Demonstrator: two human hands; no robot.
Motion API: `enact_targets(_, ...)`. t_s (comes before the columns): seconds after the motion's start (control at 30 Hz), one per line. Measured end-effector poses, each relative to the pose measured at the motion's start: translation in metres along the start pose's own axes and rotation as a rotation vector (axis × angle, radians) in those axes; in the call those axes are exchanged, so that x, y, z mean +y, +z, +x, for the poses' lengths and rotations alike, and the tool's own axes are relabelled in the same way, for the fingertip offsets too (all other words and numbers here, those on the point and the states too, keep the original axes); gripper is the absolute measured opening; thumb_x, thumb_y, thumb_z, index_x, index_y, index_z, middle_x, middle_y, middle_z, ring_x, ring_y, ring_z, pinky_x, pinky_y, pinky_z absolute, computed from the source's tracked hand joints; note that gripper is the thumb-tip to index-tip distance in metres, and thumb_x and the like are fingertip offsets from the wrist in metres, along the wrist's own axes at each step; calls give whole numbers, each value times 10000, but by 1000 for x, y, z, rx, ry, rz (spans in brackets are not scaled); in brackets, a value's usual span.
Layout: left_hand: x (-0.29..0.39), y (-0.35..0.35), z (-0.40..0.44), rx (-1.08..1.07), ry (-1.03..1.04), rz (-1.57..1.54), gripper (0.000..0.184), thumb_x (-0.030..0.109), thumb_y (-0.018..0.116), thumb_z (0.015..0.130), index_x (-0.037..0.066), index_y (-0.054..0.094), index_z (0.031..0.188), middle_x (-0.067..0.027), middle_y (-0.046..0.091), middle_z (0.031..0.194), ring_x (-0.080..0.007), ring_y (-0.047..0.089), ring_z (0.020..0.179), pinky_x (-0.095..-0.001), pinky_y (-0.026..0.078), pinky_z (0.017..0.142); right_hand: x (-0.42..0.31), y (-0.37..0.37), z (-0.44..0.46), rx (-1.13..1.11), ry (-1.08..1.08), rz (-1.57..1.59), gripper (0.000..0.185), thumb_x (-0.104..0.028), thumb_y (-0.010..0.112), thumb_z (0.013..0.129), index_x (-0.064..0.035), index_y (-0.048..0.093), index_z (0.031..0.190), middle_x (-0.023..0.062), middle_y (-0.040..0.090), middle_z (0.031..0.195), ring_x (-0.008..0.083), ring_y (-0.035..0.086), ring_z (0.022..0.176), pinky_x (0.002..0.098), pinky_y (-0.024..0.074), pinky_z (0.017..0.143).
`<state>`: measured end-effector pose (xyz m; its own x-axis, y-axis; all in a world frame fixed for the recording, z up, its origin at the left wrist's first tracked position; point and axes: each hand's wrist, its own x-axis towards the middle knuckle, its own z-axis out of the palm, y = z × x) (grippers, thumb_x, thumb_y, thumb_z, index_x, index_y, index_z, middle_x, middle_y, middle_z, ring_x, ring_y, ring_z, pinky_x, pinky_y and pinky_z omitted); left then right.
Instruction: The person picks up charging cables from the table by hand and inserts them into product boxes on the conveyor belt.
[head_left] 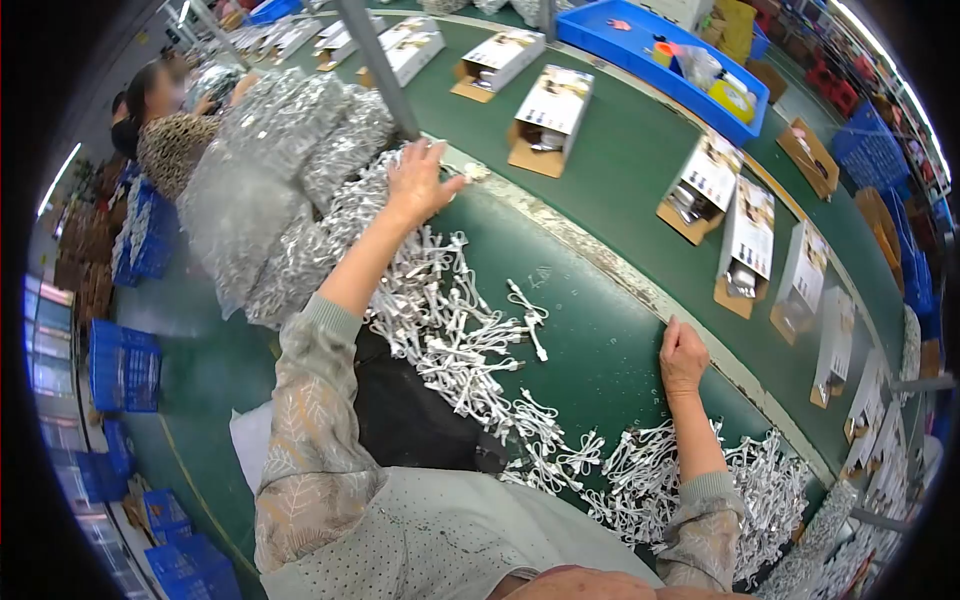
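Note:
My left hand (418, 183) is spread over the top of the pile of bundled white cables (440, 300), beside a metal post, with its fingers apart and nothing held. My right hand (684, 355) rests at the inner edge of the green table (590, 330), its fingers curled together; whether anything small is inside is hidden. A loose white cable bundle (528, 318) lies between the hands. Below my right forearm is a second heap of white cables (640, 480).
Open white boxes (552, 105) stand along the green conveyor (620, 150) beyond a worn ledge (560, 230). Large clear bags of silvery packets (250, 190) fill the left. A blue tray (640, 50) stands at the back. Another person (165, 130) is at upper left.

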<state>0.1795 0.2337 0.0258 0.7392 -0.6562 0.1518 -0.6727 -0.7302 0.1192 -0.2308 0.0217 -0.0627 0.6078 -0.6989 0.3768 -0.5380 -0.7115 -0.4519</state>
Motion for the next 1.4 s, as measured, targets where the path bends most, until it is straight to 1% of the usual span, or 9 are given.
enact_targets(0.17, -20, -12, -28, -253, -311, 228, 629, 474, 695, 748, 139, 543, 1258, -144, 365, 1430, -377, 359, 1289, -631, 323, 984, 2, 1, -2, 23, -24, -30, 357, -201, 577, 903, -49, 475, 596, 158, 500, 568, 345, 506, 499, 424, 404, 484)
enact_targets(0.5, 104, -2, -130, -148, 175, 61, 421, 31, 569, 747, 82, 539, 1164, -146, 394, 1382, -358, 445, 1201, -493, 450, 883, 1, 3, -1, 25, -20, -52, 355, -214, 574, 902, -49, 484, 600, 166, 515, 580, 349, 521, 512, 431, 414, 495)
enact_targets(0.63, 137, -19, -184, -233, 563, -348, 279, -40, 560, 737, 14, 543, 1010, -179, 413, 1357, -345, 540, 1099, -411, 520, 831, 0, 2, -1, 41, -15, -53, 350, -221, 583, 893, -55, 492, 598, 162, 528, 583, 350, 537, 525, 428, 424, 501)
enact_targets(0.8, 150, -39, -182, -721, 428, -866, 238, 98, 616, 843, 40, 570, 1069, -157, 654, 1019, -303, 671, 789, -395, 541, 710, 0, 1, -2, 52, -16, -42, 341, -226, 583, 890, -70, 502, 597, 141, 539, 589, 331, 556, 539, 417, 441, 507)
enact_targets(0.9, 143, -22, -152, -366, 299, -565, 225, 137, 580, 888, 32, 586, 1087, -112, 672, 800, -175, 646, 635, -298, 518, 605, 1, 0, -3, 63, -27, -27, 338, -234, 579, 891, -74, 508, 602, 133, 547, 597, 325, 563, 545, 413, 445, 507)
enact_targets(0.97, 150, -56, -129, -685, -132, -918, 244, 170, 614, 875, -7, 602, 1041, -132, 667, 839, -206, 614, 600, -356, 513, 634, 3, 2, -2, 70, -32, -41, 335, -239, 575, 892, -74, 513, 607, 130, 553, 603, 323, 565, 547, 410, 447, 505)
enact_targets(1.1, 122, -14, -102, -331, 74, -860, 269, 195, 614, 874, -22, 603, 1032, -65, 621, 771, -99, 541, 639, -258, 453, 605, -24, -4, 10, -138, 289, 318, 245, -248, 598, 879, -74, 594, 707, 148, 574, 644, 339, 596, 628, 435, 476, 590)
enact_targets(1.23, 127, -5, -90, -438, -207, -1195, 222, 200, 597, 906, -9, 598, 978, 15, 567, 727, -55, 495, 601, -211, 388, 537, -95, 11, 22, -214, -79, 464, 190, -215, 659, 821, -60, 598, 913, 134, 607, 936, 331, 600, 848, 427, 488, 725)
enact_targets(1.4, 126, 0, -91, -127, 149, -734, 199, 167, 675, 818, -13, 682, 902, -55, 585, 823, -116, 521, 777, -262, 419, 689, -98, 44, 21, -315, -39, 432, 188, -146, 687, 767, -48, 607, 906, 123, 625, 834, 307, 626, 797, 409, 507, 716)
